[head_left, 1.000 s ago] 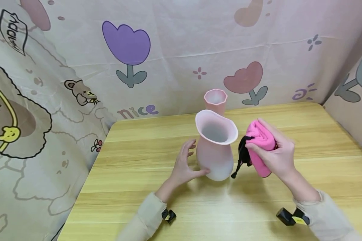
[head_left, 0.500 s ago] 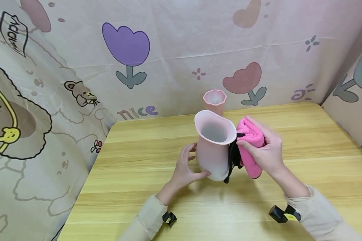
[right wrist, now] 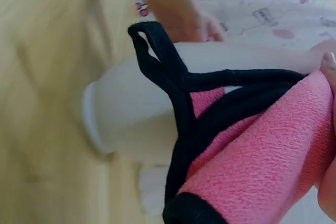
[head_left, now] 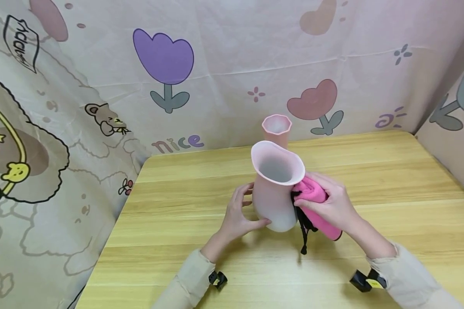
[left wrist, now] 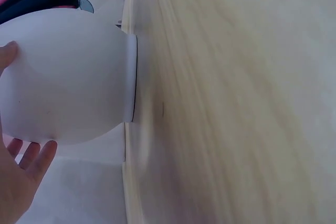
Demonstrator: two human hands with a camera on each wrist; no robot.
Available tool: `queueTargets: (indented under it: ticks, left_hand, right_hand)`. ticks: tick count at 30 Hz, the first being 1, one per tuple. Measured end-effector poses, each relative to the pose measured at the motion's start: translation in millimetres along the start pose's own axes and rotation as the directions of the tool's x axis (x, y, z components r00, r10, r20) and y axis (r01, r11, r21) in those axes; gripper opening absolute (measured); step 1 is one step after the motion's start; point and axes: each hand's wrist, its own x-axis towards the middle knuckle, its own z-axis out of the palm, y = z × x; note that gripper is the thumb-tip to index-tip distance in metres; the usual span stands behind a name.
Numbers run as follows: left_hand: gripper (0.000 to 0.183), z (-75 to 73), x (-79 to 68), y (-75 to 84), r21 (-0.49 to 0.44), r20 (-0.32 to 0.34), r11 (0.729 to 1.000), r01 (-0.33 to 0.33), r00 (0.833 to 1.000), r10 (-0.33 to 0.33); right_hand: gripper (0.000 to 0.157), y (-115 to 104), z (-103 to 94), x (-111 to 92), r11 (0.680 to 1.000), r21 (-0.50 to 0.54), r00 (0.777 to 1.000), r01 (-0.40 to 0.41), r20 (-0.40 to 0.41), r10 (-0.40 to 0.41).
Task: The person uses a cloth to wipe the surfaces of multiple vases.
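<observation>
Head view: the wooden table is spread under both hands, and the flower-printed cloth wall is hung beyond them. Between the hands the large pink vase is stood upright on its base, and a smaller pink vase is seen just beyond it, farther from the hands.

The large vase is steadied by the left hand, whose thumb and fingers are curved round its lower belly; in the left wrist view the pale belly is seen touched by the thumb and the fingertips.

A rolled pink cloth with black trim is clamped in the right hand, fingers closed over it. A second ago this cloth was held well apart from the vase, out to the right and level with the rim. Half a second ago it had been brought just beside the neck. Now it has been lowered and is pressed against the right flank of the vase, below the flared rim, so contact has been made. The black loop is left hanging beneath the right hand, nearly down to the table; in the right wrist view it is draped across the vase's side.

Judged from this, the approach is finished and wiping of the outside appears to be under way, the vase itself having been kept in place throughout.
</observation>
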Motion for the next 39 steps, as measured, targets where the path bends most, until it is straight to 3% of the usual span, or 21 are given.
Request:
queueTargets:
  ticks: [8,14,19,28,33,39]
  left_hand:
    - [0.091,0.0,-0.4,1.5,0.006,0.012,1.000,0.022,1.000,-0.022]
    - [0.091,0.2,-0.5,1.6,0.008,0.010,1.000,0.003,1.000,-0.003]
    - [0.091,0.4,-0.4,1.5,0.000,0.007,1.000,0.012,1.000,-0.012]
    - [0.092,-0.4,-1.1,0.1,0.003,0.011,1.000,0.019,1.000,-0.019]
    - [0.092,-1.0,-1.4,1.0,0.004,0.014,1.000,0.023,1.000,-0.023]
    - [0.092,-0.9,-1.2,2.5,0.006,0.024,0.999,0.044,0.999,-0.044]
  right_hand:
    - [0.062,20,-1.8,-28,0.989,-0.118,0.987,-0.094,0.123,0.108]
    - [0.059,29,-1.2,-42,0.960,-0.174,0.946,-0.219,0.203,0.252]
    - [0.059,35,-0.2,-48,0.949,-0.161,0.914,-0.272,0.264,0.307]
    - [0.054,41,4.3,-54,0.944,-0.163,0.886,-0.288,0.329,0.327]
    - [0.048,45,11.0,-60,0.931,-0.218,0.846,-0.294,0.393,0.359]
    - [0.037,49,17.0,-63,0.929,-0.277,0.836,-0.244,0.425,0.347]
